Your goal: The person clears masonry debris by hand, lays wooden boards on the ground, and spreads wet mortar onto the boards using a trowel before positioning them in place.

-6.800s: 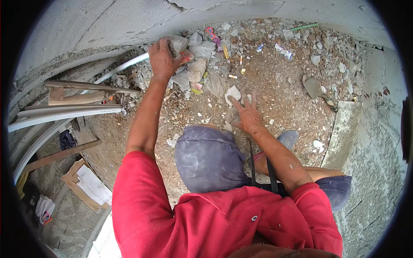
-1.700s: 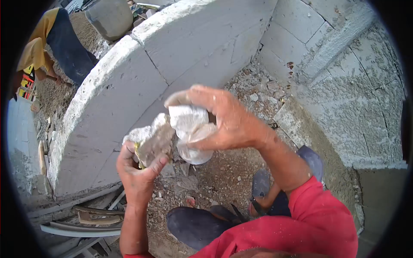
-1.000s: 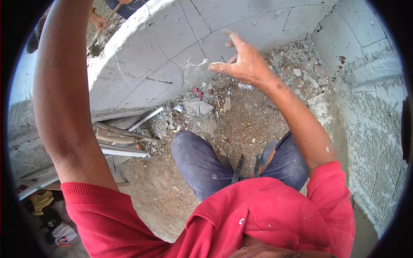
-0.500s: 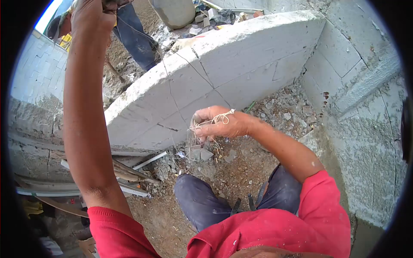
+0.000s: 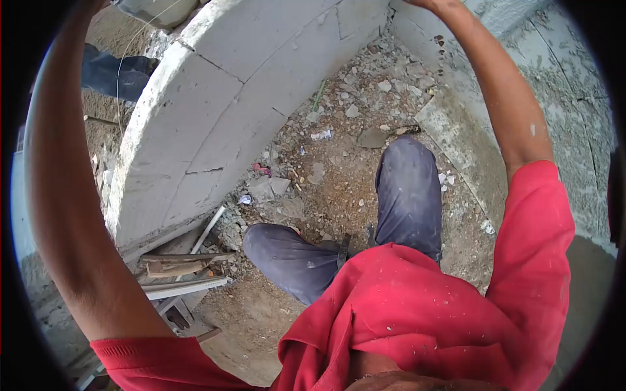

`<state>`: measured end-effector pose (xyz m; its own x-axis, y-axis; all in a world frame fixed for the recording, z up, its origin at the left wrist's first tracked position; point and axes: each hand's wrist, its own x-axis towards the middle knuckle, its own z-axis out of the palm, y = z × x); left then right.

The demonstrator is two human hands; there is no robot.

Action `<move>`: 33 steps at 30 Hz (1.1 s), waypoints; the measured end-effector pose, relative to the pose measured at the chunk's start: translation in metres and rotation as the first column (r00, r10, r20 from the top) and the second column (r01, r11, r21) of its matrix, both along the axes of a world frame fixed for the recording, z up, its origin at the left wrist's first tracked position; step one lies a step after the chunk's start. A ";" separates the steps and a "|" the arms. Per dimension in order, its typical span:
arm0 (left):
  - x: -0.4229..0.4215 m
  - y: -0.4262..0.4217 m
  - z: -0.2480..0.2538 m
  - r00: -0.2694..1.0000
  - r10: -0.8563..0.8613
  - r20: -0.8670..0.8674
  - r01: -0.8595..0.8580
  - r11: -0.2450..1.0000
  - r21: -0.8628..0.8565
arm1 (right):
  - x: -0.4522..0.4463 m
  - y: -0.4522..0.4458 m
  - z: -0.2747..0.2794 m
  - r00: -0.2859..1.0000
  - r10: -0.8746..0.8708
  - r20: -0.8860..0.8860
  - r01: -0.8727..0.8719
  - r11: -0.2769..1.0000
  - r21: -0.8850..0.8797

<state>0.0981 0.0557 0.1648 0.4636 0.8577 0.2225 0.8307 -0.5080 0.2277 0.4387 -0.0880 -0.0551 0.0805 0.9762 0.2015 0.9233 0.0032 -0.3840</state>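
Both my arms reach up and forward past the top of the view. My left hand lies beyond the top left edge, with only the forearm showing. Of my right hand (image 5: 425, 2) just a sliver near the wrist is visible at the top edge, and its fingers are cut off. A thin pale string (image 5: 119, 78) hangs in a curve at the upper left, beyond the low block wall (image 5: 195, 124). Whatever either hand holds is out of sight.
Another person's trouser leg (image 5: 114, 73) shows behind the low wall. Rubble (image 5: 274, 189) and stones cover the ground around my knees. Wood scraps (image 5: 176, 267) and a white pipe (image 5: 208, 229) lie at the lower left. A rough block wall (image 5: 561, 85) rises at right.
My right hand, which held a bundle of cream string in front of me, has risen to the top edge. My left hand has left the view. The camera has turned and tilted downward.
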 end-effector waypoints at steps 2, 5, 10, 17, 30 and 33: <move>-0.039 0.051 -0.057 0.954 -0.288 -0.081 0.294 0.952 0.086 | 0.004 -0.103 -0.128 0.998 -0.040 -0.040 0.037 0.996 -0.078; -0.059 0.049 -0.127 0.945 -0.251 -0.209 0.253 0.967 -0.019 | 0.033 -0.267 -0.324 0.889 -0.421 -0.179 0.245 0.769 -0.591; -0.023 0.025 -0.179 0.989 -0.121 -0.085 0.106 0.980 -0.167 | 0.013 -0.420 -0.418 -0.393 -0.825 -0.405 0.391 0.248 -0.886; 0.013 0.008 -0.181 0.984 -0.121 -0.131 0.095 0.978 -0.184 | 0.007 -0.367 -0.412 0.586 -0.797 -0.146 0.602 0.549 -0.579; 0.015 0.007 -0.185 0.990 -0.119 -0.076 0.099 0.969 -0.225 | -0.026 -0.295 -0.392 0.840 -0.472 -0.266 0.144 0.668 -0.730; 0.010 0.012 -0.185 0.986 -0.131 -0.101 0.111 0.976 -0.188 | -0.020 -0.337 -0.365 0.724 -0.642 -0.253 0.405 0.692 -0.598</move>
<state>0.1081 0.0676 -0.0200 0.5795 0.8149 0.0093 0.7910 -0.5652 0.2341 0.4183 -0.4250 -0.4206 0.5661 0.6905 -0.4503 0.4554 -0.7173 -0.5273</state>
